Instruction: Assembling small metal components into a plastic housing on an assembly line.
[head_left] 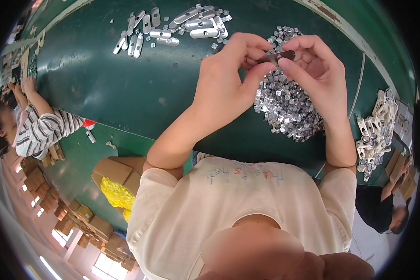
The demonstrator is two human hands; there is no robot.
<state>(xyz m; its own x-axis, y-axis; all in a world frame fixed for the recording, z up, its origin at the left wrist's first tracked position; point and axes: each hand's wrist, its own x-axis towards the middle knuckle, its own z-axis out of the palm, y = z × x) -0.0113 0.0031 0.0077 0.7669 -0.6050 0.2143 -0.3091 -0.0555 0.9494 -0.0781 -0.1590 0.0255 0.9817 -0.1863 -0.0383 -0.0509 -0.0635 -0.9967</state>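
Between my hands is a small oval metal plate [284, 54] with a hole near its middle, held above the green table [121, 88]. Thumb and fingers of my left hand [226, 77] pinch its left end. My right hand [323, 74] grips the other end, its thumb close to the hole; whether a small piece sits under that thumb is hidden. Directly below lies a big heap of small shiny square metal pieces [291, 105]. Similar oval metal plates [203, 23] lie loosely grouped at the far side, with a few square pieces scattered among them.
A pile of whitish parts with rings [374, 133] lies at the right. One person in a striped top [46, 130] works at the left, another in black [375, 207] at the right. A cardboard box [112, 172] with a yellow bag [116, 193] stands below the table edge.
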